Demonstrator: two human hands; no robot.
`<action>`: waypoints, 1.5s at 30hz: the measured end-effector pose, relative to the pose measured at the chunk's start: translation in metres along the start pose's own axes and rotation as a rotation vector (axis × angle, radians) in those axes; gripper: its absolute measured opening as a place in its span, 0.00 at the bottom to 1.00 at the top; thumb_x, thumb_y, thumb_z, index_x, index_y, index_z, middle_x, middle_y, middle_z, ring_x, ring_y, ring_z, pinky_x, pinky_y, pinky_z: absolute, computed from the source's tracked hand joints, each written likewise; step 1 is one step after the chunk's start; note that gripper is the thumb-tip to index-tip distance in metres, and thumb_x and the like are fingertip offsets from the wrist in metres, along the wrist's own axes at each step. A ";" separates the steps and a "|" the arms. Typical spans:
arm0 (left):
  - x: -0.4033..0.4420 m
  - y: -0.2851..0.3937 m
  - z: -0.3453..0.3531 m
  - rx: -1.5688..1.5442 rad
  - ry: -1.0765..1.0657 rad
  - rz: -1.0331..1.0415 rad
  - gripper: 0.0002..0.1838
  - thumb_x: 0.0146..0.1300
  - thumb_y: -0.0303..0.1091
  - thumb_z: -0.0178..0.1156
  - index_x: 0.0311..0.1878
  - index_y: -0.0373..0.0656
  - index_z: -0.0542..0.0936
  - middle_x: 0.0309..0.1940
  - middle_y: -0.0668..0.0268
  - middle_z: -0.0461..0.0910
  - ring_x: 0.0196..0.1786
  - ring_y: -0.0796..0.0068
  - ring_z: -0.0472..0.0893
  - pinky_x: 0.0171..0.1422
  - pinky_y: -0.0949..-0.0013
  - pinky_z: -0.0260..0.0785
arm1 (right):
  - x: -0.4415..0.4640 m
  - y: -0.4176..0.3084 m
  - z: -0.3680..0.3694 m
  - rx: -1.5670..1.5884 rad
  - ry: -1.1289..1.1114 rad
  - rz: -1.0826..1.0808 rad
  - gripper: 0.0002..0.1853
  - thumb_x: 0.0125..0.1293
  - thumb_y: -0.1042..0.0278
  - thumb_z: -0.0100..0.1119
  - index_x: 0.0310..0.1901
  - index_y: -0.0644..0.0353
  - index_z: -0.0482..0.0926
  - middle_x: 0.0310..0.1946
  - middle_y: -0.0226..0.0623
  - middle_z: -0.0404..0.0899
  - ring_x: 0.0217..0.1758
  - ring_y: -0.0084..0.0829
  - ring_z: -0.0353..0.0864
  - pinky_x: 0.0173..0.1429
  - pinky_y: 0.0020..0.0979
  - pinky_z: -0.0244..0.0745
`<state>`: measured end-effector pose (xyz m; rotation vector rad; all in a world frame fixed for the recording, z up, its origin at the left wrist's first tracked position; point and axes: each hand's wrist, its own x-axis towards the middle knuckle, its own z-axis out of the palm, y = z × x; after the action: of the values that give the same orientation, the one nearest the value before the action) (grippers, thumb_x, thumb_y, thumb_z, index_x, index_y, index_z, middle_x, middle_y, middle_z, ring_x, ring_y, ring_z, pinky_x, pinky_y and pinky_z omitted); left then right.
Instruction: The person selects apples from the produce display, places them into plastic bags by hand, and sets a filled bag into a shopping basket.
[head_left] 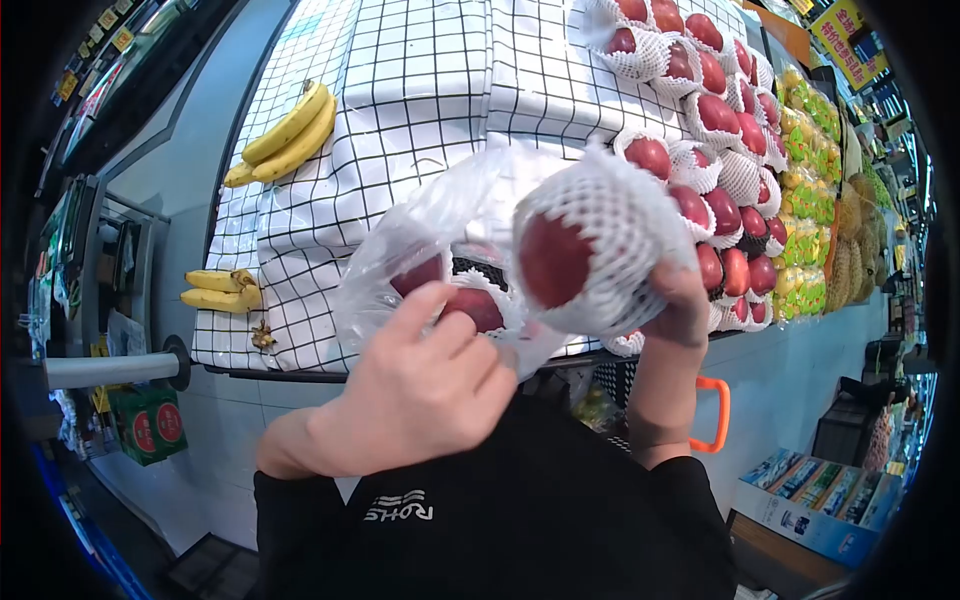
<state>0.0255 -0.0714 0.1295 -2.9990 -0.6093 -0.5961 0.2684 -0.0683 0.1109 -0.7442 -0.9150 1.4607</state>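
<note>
My right hand [677,305] is wrapped round a dark red apple [552,262] in a white foam net, held up close to the camera. A clear plastic bag [400,232] sits at the table's front edge. Inside it, red apples [474,308] show through the plastic, at least one in a foam net. My left hand [425,385] is closed on the near side of the bag, index finger stretched over it. Its grip on the plastic is partly hidden by the fingers.
Netted red apples [718,115] fill the table's right side, beside packs of yellow fruit [800,220]. Bananas [290,135] and a smaller bunch [222,292] lie left on the checked cloth [420,60]. An orange handle [712,415] stands below the table edge.
</note>
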 end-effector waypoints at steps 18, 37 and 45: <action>0.000 0.008 0.006 -0.236 0.424 0.353 0.21 0.33 0.33 0.60 0.37 0.39 0.84 0.24 0.73 0.73 0.22 0.84 0.66 0.25 0.79 0.47 | 0.050 0.042 0.014 -1.567 -0.364 -0.331 0.44 0.38 0.68 0.73 0.62 0.66 0.65 0.47 0.52 0.73 0.50 0.51 0.75 0.57 0.42 0.72; -0.005 -0.059 0.021 0.023 0.004 -0.688 0.21 0.54 0.42 0.70 0.47 0.40 0.82 0.20 0.60 0.79 0.24 0.60 0.80 0.27 0.62 0.67 | 0.060 0.070 -0.002 -1.820 -0.522 -0.440 0.34 0.40 0.61 0.73 0.51 0.64 0.71 0.39 0.43 0.74 0.45 0.44 0.77 0.51 0.39 0.72; -0.008 -0.074 0.042 -0.200 0.416 -0.755 0.10 0.66 0.32 0.61 0.31 0.35 0.79 0.15 0.68 0.70 0.17 0.77 0.67 0.24 0.71 0.57 | 0.067 0.077 0.004 -1.701 -0.370 -0.303 0.41 0.43 0.60 0.72 0.60 0.67 0.67 0.41 0.48 0.76 0.46 0.46 0.77 0.49 0.40 0.74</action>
<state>0.0056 -0.0018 0.0837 -2.5779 -1.7181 -1.3204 0.2207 -0.0017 0.0501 -1.3996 -2.4458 0.2270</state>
